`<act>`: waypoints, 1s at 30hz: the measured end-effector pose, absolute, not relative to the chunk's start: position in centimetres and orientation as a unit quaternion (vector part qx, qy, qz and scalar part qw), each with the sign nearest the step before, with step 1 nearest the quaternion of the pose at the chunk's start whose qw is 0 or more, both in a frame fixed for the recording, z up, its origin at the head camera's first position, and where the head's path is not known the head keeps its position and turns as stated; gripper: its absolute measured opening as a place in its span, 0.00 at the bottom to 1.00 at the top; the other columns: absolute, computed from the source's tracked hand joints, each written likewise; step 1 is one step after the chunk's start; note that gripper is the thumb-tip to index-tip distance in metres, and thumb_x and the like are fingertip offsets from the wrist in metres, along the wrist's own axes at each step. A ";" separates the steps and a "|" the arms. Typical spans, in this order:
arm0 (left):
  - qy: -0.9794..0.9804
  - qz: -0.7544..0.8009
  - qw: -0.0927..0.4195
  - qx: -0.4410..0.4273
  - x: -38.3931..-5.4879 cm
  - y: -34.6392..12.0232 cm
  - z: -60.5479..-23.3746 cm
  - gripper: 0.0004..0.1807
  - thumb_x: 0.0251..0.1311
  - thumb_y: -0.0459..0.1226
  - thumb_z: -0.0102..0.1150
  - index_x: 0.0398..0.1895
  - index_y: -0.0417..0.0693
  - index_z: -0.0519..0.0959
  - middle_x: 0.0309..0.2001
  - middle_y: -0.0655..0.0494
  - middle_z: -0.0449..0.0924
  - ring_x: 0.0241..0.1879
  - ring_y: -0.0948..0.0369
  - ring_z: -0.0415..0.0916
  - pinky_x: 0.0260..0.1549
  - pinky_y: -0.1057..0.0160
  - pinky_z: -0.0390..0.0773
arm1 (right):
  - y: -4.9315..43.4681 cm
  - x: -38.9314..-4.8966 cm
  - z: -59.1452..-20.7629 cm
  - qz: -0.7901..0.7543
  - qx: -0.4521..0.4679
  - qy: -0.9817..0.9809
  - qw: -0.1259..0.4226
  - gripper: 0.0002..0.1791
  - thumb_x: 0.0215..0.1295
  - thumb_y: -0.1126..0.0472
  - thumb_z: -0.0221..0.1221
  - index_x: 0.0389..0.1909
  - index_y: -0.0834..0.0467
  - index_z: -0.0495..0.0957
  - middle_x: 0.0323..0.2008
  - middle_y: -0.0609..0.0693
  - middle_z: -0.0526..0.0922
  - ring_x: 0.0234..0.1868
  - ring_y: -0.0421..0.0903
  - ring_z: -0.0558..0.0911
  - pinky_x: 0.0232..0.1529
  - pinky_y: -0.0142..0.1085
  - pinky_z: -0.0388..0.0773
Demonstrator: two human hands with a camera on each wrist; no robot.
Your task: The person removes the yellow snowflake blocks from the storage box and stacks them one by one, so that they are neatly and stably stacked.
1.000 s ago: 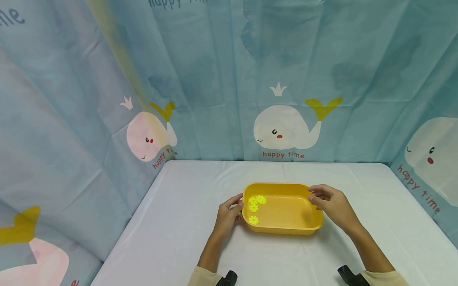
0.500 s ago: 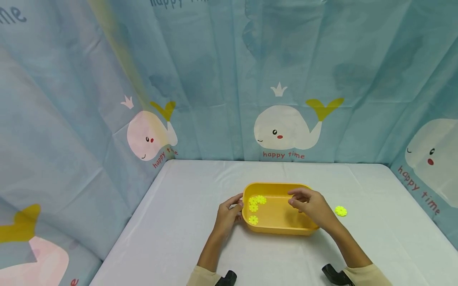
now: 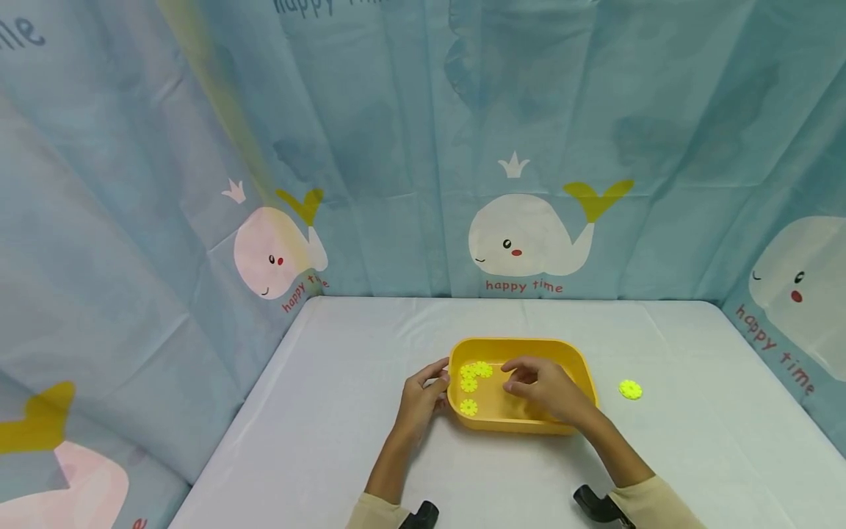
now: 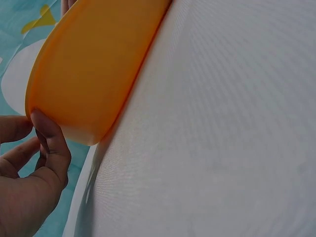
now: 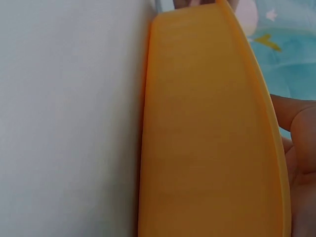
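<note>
Tray and flowers on a white bench (image 3: 370, 345), with the tray (image 3: 515, 427) as the dial and 12 o'clock pointing away from the person. The tray is yellow, oblong with rounded corners, and lies flat with its long sides at 12 and 6 o'clock. Inside it are 4 yellow flowers (image 3: 468, 384): 3 sit close together near 10 o'clock, and the other lies just apart at 8 o'clock. A 5th flower (image 3: 631, 389) rests on the bench outside the tray, at 3 o'clock. The left hand (image 3: 419, 397) is at 9 o'clock, clamped on the tray's end, its thumb and fingers pinching the rim; the left wrist view shows the fingertips meeting the edge there. The right hand (image 3: 548, 386) reaches in from 4 o'clock and hangs over the middle of the tray, thumb and forefinger bent, their tips apart and facing the flowers; the remaining fingers are largely hidden. Each forearm ends in a beige sleeve (image 3: 654, 505), with a black fitting (image 3: 595, 505) beside the cuff. Behind the bench I see a blue curtain (image 3: 383, 147) printed with pale whales (image 3: 515, 228), including 1 at 12 o'clock and 1 at 10 o'clock, each above red lettering reading "happy time".
</note>
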State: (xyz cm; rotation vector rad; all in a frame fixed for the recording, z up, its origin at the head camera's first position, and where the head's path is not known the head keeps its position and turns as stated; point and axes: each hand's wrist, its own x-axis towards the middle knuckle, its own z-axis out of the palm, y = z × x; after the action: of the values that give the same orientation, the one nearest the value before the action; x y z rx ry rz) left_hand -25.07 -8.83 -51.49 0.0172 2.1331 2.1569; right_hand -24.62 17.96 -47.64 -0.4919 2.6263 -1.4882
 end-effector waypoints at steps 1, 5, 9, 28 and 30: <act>0.703 0.710 0.054 0.005 -25.1 -8.8 -51.5 0.24 0.75 0.39 0.59 0.71 0.48 0.79 0.56 0.48 0.74 0.40 0.57 0.78 0.35 0.67 0.81 | 17.8 -24.7 -47.7 -0.486 -0.163 0.857 0.049 0.20 0.70 0.57 0.70 0.57 0.64 0.83 0.38 0.47 0.87 0.43 0.46 0.84 0.42 0.32 0.81; 0.704 0.708 0.053 0.002 -25.1 -8.8 -51.4 0.24 0.75 0.39 0.59 0.71 0.49 0.79 0.56 0.48 0.74 0.39 0.58 0.77 0.34 0.67 0.81 | 17.1 -25.1 -47.9 -0.486 -0.176 0.852 0.076 0.21 0.69 0.59 0.70 0.58 0.66 0.82 0.37 0.48 0.86 0.41 0.47 0.83 0.41 0.32 0.80; 0.704 0.709 0.054 -0.001 -25.1 -8.7 -51.4 0.24 0.74 0.39 0.59 0.71 0.49 0.79 0.55 0.48 0.75 0.41 0.57 0.77 0.35 0.67 0.81 | 16.4 -25.3 -48.0 -0.465 -0.184 0.860 0.101 0.21 0.70 0.58 0.70 0.58 0.64 0.82 0.37 0.47 0.85 0.40 0.47 0.81 0.41 0.32 0.79; 0.705 0.708 0.055 0.001 -25.2 -8.8 -51.6 0.24 0.73 0.37 0.58 0.70 0.47 0.79 0.54 0.48 0.75 0.40 0.57 0.79 0.37 0.66 0.83 | 13.6 -26.0 -48.4 -0.407 -0.219 0.875 0.148 0.23 0.65 0.59 0.74 0.59 0.61 0.83 0.37 0.47 0.84 0.39 0.44 0.81 0.46 0.39 0.81; 0.704 0.708 0.056 0.002 -25.2 -8.8 -51.6 0.24 0.73 0.37 0.58 0.70 0.47 0.79 0.54 0.48 0.75 0.40 0.58 0.79 0.37 0.66 0.83 | 13.5 -26.1 -48.5 -0.406 -0.226 0.873 0.147 0.22 0.65 0.61 0.73 0.58 0.61 0.84 0.35 0.47 0.84 0.37 0.44 0.80 0.43 0.37 0.80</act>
State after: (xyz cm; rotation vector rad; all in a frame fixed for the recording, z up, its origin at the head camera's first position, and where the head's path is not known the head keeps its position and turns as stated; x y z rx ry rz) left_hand -25.24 -8.80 -51.58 0.0054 2.1353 2.1492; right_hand -26.13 13.46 -48.50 -0.6503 2.5133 -1.1673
